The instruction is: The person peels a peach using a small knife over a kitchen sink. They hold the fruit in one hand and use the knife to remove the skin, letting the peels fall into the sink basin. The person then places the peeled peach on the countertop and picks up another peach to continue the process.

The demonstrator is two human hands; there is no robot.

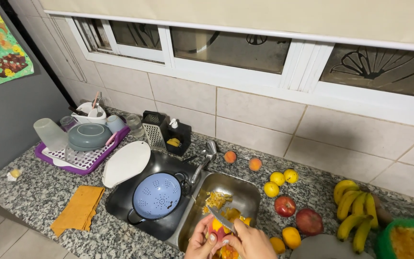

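Head view: over the sink (245, 192), left hand (201, 242) grips a peach (216, 233) while right hand (252, 242) grips a knife (222, 218), whose blade could slip off wet fruit toward the fingers.

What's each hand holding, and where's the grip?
The left hand cups a partly peeled fruit from the side and below. The right hand holds a knife by the handle, which the fingers hide; the blade rests on the fruit, over the sink.

Over the right sink basin (245, 192), the left hand (200, 242) holds a reddish-orange fruit (216, 232) while the right hand (252, 242) presses a knife (221, 217) to it. Peels (216, 199) lie in the basin; bananas (355, 211) sit near the counter's right edge.
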